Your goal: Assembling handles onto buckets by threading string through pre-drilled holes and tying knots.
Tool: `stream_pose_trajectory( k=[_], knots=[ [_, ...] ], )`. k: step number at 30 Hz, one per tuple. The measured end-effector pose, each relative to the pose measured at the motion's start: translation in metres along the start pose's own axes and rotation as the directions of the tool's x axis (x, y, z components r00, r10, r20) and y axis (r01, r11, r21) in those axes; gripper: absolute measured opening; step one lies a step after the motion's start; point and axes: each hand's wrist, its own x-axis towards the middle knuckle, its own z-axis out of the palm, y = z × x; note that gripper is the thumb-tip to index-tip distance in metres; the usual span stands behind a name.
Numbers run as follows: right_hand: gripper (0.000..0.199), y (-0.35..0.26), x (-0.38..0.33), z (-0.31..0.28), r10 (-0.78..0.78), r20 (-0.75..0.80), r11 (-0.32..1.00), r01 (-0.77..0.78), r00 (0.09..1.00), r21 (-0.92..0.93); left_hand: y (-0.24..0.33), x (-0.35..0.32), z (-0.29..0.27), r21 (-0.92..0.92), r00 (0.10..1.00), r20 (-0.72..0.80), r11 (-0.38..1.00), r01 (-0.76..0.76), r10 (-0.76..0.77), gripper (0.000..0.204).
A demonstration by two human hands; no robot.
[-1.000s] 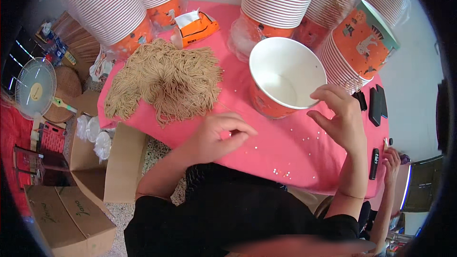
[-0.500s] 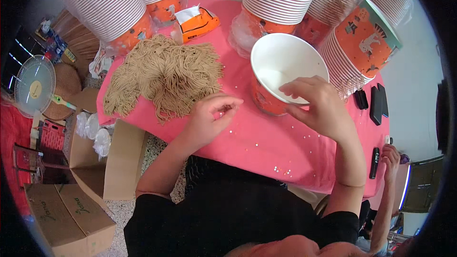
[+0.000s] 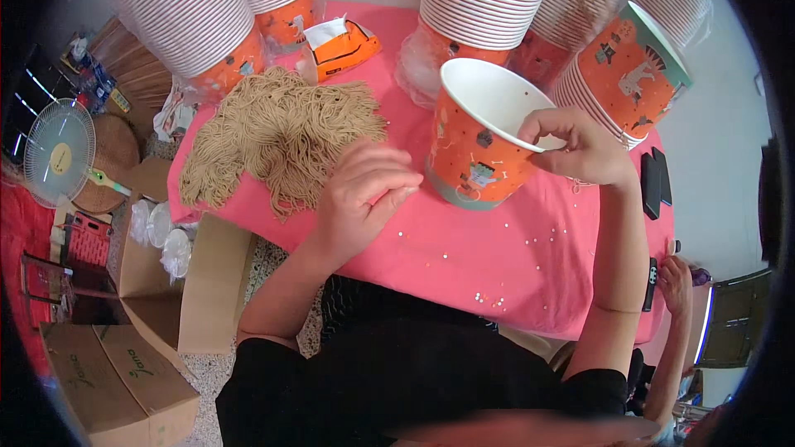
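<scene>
A large paper bucket point(image 3: 476, 153), orange with cartoon figures, a white inside and a green-grey base band, stands slightly tilted at the middle of the table. My right hand point(image 3: 575, 145) grips its near right rim, thumb outside and fingers over the edge. To the bucket's left, my left hand point(image 3: 368, 194) hovers by its lower side, fingers curled and the thumb close to the index tip. Whatever that pinch holds, if anything, is too small to make out. Behind the left hand lies a heap of beige yarn strands point(image 3: 281, 132).
Stacked buckets point(image 3: 182, 16) rise at the back left, more stacked buckets point(image 3: 484, 0) at the back and right. An orange tissue pack point(image 3: 344, 50) lies behind the yarn. Small sequins dot the pink tablecloth point(image 3: 464, 281). A phone point(image 3: 652, 186) lies right; another person's hand point(image 3: 675, 281) is beyond.
The bucket has tipped, its decorated side now showing. My right hand has moved right and closed on the rim. My left hand has shifted slightly and its fingers have curled differently.
</scene>
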Motion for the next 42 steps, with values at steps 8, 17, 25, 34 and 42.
stream_pose_trajectory(
  k=[8, 17, 25, 34, 42],
  knots=[
    [0.015, 0.012, -0.002, -0.004, -0.051, -0.053, 0.974, 0.062, 0.997, 0.217, 0.018, 0.018, 0.022, -0.514, 0.944, 0.062, 0.8, 0.31, -0.326, 0.017],
    [0.022, 0.022, -0.015, -0.009, -0.133, -0.036, 0.946, 0.138, 0.99, 0.292, 0.028, 0.051, 0.045, -0.169, 0.998, -0.058, 0.986, 0.013, -0.024, 0.026],
    [0.027, 0.008, -0.013, -0.011, -0.096, 0.037, 0.966, 0.084, 0.995, 0.244, 0.02, 0.046, 0.06, -0.362, 0.986, -0.032, 0.921, 0.14, -0.162, 0.033],
    [0.021, -0.008, 0.01, 0.011, -0.055, -0.116, 0.944, 0.089, 0.992, 0.318, 0.022, 0.046, 0.069, -0.479, 0.967, 0.003, 0.849, 0.224, -0.254, 0.039],
    [0.02, -0.008, 0.017, 0.018, 0.001, -0.128, 0.949, 0.039, 0.992, 0.313, 0.017, 0.044, 0.071, -0.504, 0.986, -0.024, 0.853, 0.132, -0.167, 0.04]
  ],
)
